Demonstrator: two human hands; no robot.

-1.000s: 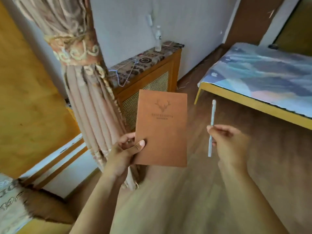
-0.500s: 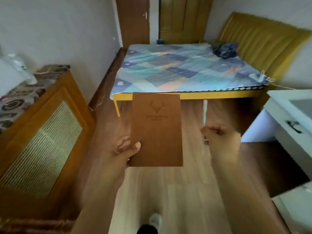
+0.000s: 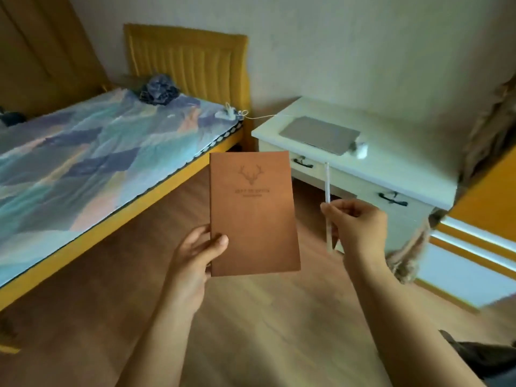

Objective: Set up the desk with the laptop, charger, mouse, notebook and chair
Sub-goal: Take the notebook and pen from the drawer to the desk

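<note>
My left hand [image 3: 196, 254] grips a brown notebook [image 3: 252, 210] with a deer-head emblem by its lower left corner, held upright in front of me. In my right hand [image 3: 356, 222] is a white pen [image 3: 327, 182], upright, its tip above my fist. Beyond them stands a white desk [image 3: 396, 160] with drawers. A closed grey laptop [image 3: 319, 134] lies flat on it, and a small white object [image 3: 360, 148], maybe a mouse or charger, sits at the laptop's right corner. A thin white cable [image 3: 265, 116] runs from the desk toward the bed.
A bed [image 3: 92, 152] with a colourful cover and yellow frame fills the left, with a yellow headboard [image 3: 190, 62] behind. A curtain [image 3: 491, 127] hangs at the right beside a yellow and white panel [image 3: 474, 241]. Wooden floor [image 3: 251, 317] lies between me and the desk. Something dark [image 3: 480, 356] shows at the lower right.
My view has swung right, from the wooden cabinet and curtain, past the bed, to the white desk. Both hands have kept the same hold on the notebook and pen.
</note>
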